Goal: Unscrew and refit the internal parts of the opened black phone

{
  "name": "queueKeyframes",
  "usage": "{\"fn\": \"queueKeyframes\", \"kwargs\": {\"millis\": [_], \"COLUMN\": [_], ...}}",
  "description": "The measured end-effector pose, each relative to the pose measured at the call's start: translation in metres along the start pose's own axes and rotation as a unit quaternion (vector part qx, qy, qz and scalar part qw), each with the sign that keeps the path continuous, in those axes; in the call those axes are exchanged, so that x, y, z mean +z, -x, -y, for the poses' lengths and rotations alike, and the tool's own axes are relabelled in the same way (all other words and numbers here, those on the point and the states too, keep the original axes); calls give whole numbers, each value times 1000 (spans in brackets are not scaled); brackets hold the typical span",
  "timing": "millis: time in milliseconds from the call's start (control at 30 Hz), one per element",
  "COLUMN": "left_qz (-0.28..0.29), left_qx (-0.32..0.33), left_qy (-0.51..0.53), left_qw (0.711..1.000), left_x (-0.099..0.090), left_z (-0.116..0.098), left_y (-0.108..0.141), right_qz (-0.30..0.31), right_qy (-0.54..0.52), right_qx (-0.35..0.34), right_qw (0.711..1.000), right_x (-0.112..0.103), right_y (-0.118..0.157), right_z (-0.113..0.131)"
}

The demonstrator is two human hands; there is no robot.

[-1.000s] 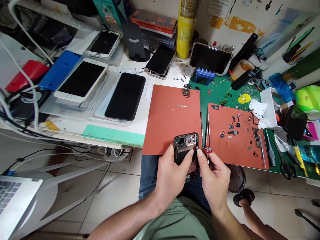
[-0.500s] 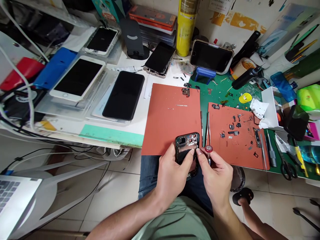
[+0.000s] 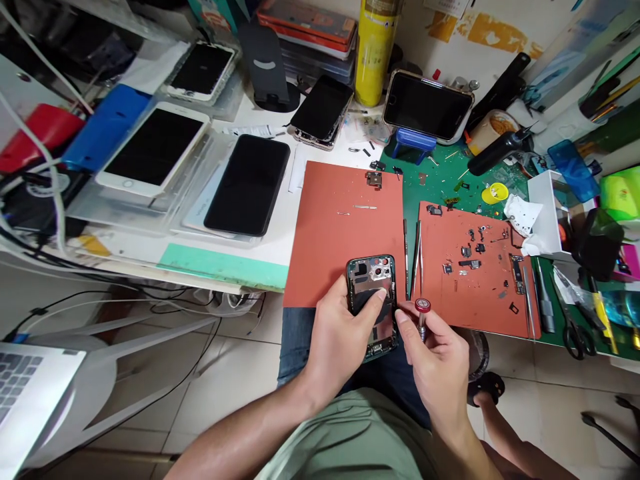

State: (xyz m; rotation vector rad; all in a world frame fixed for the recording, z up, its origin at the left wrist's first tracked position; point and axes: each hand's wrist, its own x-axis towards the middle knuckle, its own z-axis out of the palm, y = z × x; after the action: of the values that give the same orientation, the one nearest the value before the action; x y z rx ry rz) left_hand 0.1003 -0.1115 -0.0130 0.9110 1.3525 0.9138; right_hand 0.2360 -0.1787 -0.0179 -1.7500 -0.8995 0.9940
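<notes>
My left hand (image 3: 341,333) is closed around an emptied phone housing (image 3: 361,270), its thumb pressed on the bare inner side. The housing is tilted over my lap, just off the front edge of the left orange mat (image 3: 330,247). A small screwdriver with a red cap (image 3: 423,305) is in my right hand (image 3: 437,353), cap up, its tip hidden by my fingers. The right thumb and forefinger are pinched close beside the housing's right edge; whether they touch it or hold a small part I cannot make out.
Small phone parts (image 3: 469,265) lie scattered over the right orange mat (image 3: 485,310). Tweezers (image 3: 417,257) lie between the mats. Left of them are a black phone (image 3: 247,185) and a white phone (image 3: 155,148). Scissors (image 3: 577,337) rest at the right edge; a yellow can (image 3: 374,53) stands behind.
The right thumb and forefinger have come slightly away from the housing's upper right edge and lower down. The left thumb still presses inside the housing, which now shows more of its lower end.
</notes>
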Motion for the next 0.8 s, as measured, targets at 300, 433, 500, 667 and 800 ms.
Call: {"fn": "queueKeyframes", "kwargs": {"millis": [300,433,500,667,800], "left_qz": [50,67,65,51,54], "left_qx": [-21,-25,-18,18,19], "left_qy": [35,27,24,-11,-28], "left_qw": [998,997,997,998,998], "left_x": [-3,-5,-5,-6,-6], "left_z": [-4,-1,1,6,11], "left_y": [6,6,6,7,10], "right_qz": [-12,-18,-22,-46,-64], "right_qy": [11,4,4,20,42], "right_qx": [-10,-4,-1,-28,-67], "right_qw": [1000,1000,1000,998,995], "right_x": [2,3,4,4,4], "right_y": [-2,-2,-2,-2,-5], "right_z": [-1,-2,-3,-2,4]}}
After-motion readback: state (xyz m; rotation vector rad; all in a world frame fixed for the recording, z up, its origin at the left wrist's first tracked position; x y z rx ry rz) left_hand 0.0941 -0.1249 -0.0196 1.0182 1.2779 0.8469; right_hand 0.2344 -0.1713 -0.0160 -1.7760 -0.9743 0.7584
